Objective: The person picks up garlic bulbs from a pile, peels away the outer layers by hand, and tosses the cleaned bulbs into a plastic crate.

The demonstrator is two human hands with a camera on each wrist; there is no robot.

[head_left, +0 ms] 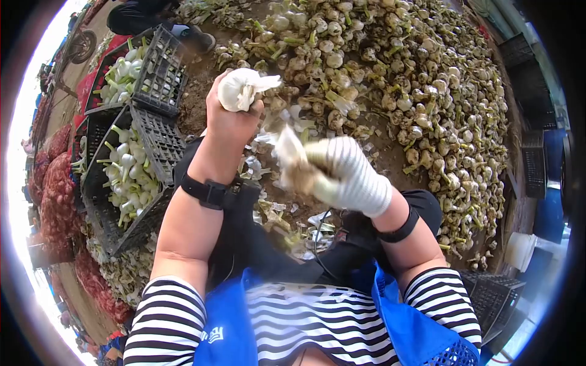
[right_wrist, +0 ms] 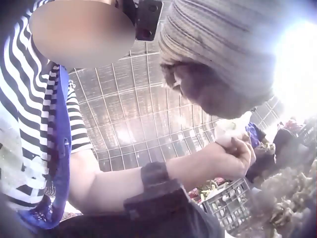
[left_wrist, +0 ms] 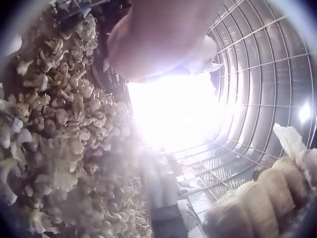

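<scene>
In the head view my bare left hand [head_left: 231, 122] grips a white garlic bulb [head_left: 237, 90], its short papery stem pointing right. My right hand [head_left: 354, 174], in a striped white knitted glove with soiled fingers, is just to the right and lower. Its curled fingers pinch a pale strip of garlic skin [head_left: 289, 146], blurred by motion. In the left wrist view the gloved fingers [left_wrist: 260, 203] are curled, with the white skin [left_wrist: 290, 141] beside them. The right wrist view shows the bulb [right_wrist: 232, 130] in the left fingers [right_wrist: 242, 151], below the glove.
A large heap of unpeeled garlic [head_left: 427, 104] spreads ahead and to the right. Black crates [head_left: 160, 143] at the left contain cleaned white bulbs [head_left: 131, 165]. Red net sacks [head_left: 58, 195] lie beyond them. Loose skins [head_left: 278, 213] litter the ground between my legs. Another person's shoe [head_left: 201, 39] is at the top.
</scene>
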